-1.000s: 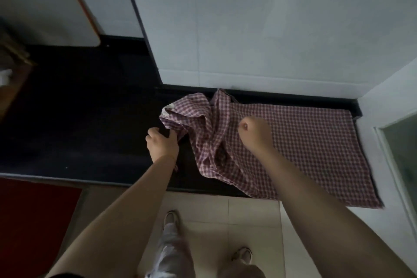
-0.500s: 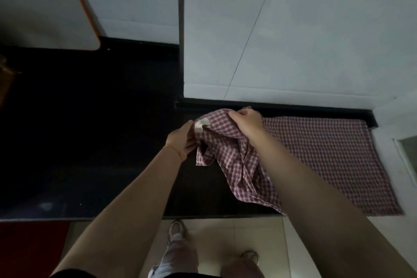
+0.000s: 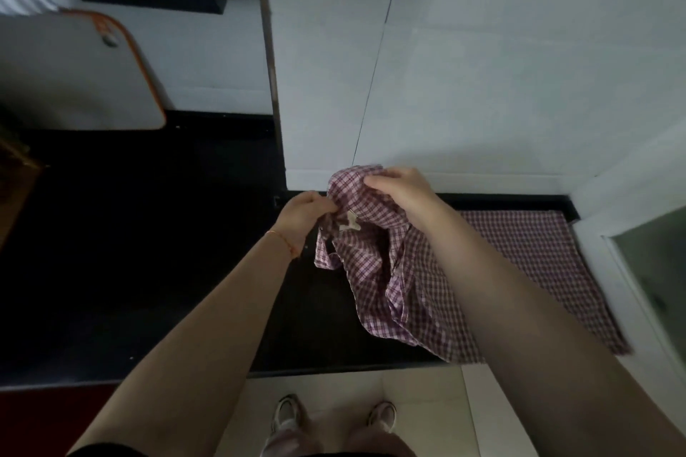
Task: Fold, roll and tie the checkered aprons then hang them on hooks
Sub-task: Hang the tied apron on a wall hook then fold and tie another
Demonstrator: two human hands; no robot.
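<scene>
Left hand [image 3: 302, 213] pinches bunched edge of checkered apron [image 3: 375, 263] | right hand [image 3: 399, 193] grips its raised top, frame centre | rest of apron lies on black counter [image 3: 148, 271], lower right | grey board [image 3: 74, 74] stands upper left

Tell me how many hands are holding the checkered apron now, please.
2. The left hand pinches the bunched end of the checkered apron near its white label; the right hand grips the raised top. The rest lies on the dark counter.
</scene>
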